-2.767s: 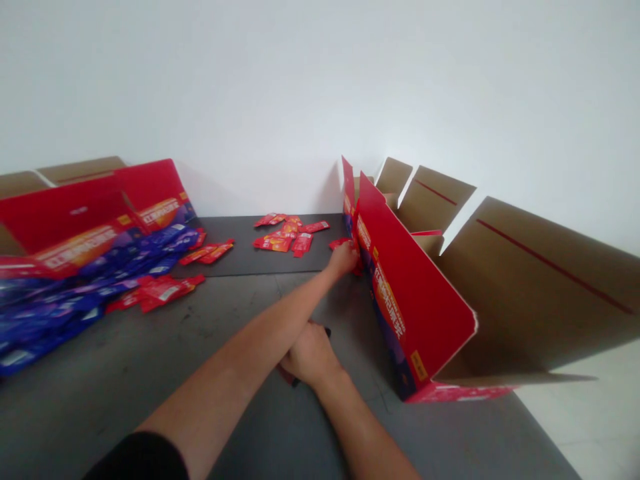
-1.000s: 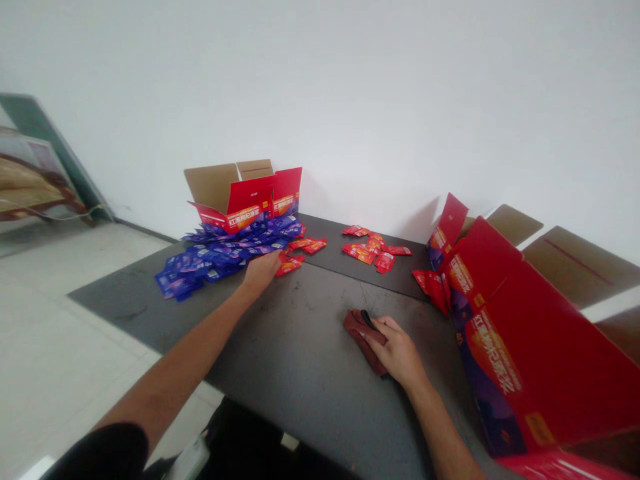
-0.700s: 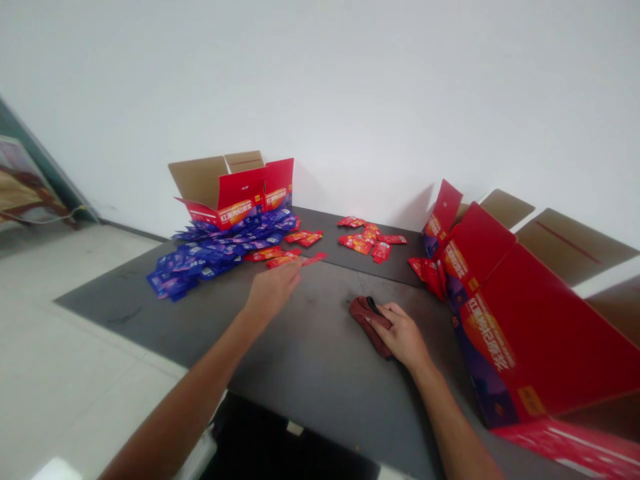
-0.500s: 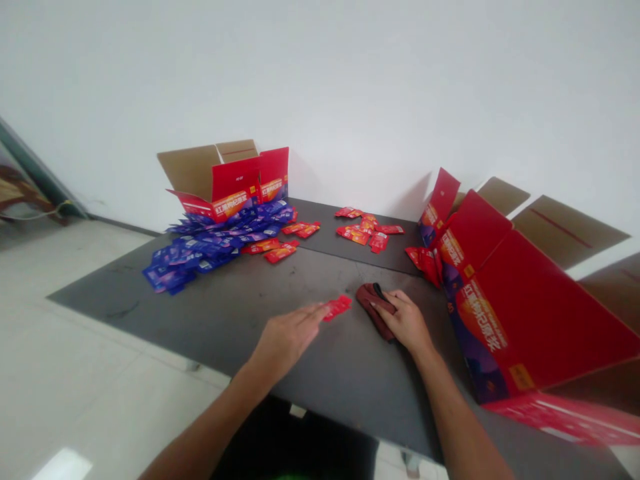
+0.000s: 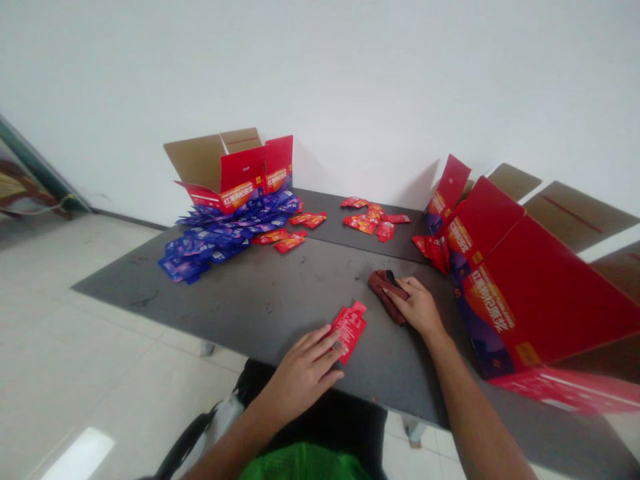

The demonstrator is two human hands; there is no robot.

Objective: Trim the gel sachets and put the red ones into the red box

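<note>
A red sachet point(image 5: 353, 325) with white print and a narrow tab lies flat near the front edge of the table. My left hand point(image 5: 306, 375) rests its stretched fingers on the sachet's left side, covering part of it. To the right, my right hand point(image 5: 421, 305) has its fingers closed around a folded brown cloth point(image 5: 384, 292) with a dark edge, low over the tabletop. A gap of bare table separates the cloth from the sachet.
An open carton point(image 5: 243, 163) stands at the back left behind a pile of blue sachets point(image 5: 220, 233). Loose red sachets point(image 5: 369, 217) lie along the back. A large open red carton point(image 5: 540, 287) takes up the right side, with several red sachets point(image 5: 433, 252) against it.
My left hand has brought the red sachet nearer the front edge; it now lies flat under spread fingers. My right hand keeps the cloth in nearly the same place. The view has shifted slightly.
</note>
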